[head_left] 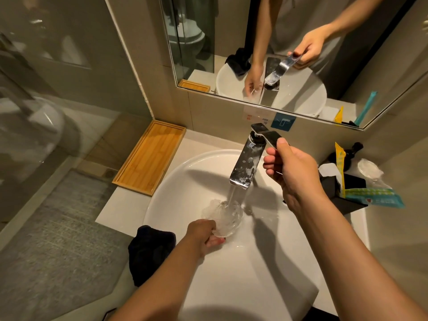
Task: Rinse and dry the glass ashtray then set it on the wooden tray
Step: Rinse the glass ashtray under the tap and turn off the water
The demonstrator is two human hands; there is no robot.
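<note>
My left hand grips the clear glass ashtray by its near rim, over the middle of the white sink basin. Water runs from the chrome faucet straight into the ashtray and splashes over it. My right hand holds the faucet's flat lever handle, thumb on top. The wooden tray lies bare on the counter, left of the basin against the wall. A dark cloth sits crumpled on the basin's near left edge.
A black holder with toiletry packets stands on the counter right of the basin. A mirror hangs on the wall behind the faucet. A glass partition and grey floor are to the left.
</note>
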